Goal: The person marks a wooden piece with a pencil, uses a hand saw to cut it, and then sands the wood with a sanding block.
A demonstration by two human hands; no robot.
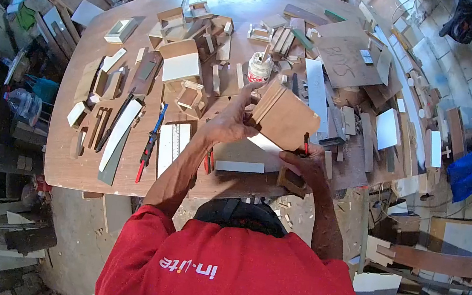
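A broad brown worktable (162, 28) is strewn with wooden offcuts and small box-like pieces. Over its near middle, a brown board (291, 121) with a ridged left edge is held, that edge clamped between the thumb and fingers of the left hand (231, 124). Just beyond it, a white jar (259, 69) is placed. By the board's near right corner, a red-and-black pen (306, 145) is gripped in the right hand (306, 164).
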